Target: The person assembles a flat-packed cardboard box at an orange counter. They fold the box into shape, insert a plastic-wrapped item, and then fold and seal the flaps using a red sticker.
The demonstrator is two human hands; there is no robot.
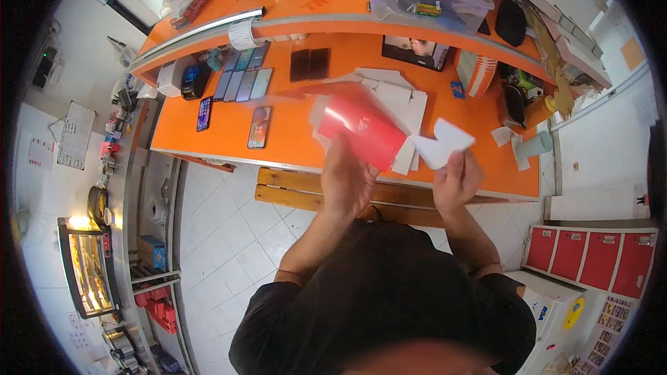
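The person's left hand grips a glossy red folder by its near edge; some fingers are hidden behind it. The right hand pinches a folded white paper just to the folder's right; whether the two touch is unclear. Both are held up over the near side of an orange desk, where the folder hides part of a loose pile of white papers.

To the left, one lit smartphone lies near the desk edge, another farther left, and a group of phones sits in rows behind. A tablet stands at the back, under an orange shelf that overhangs the desk. At the right are a black pouch and a pale green cylinder. A slatted wooden bench stands below the desk's front edge.
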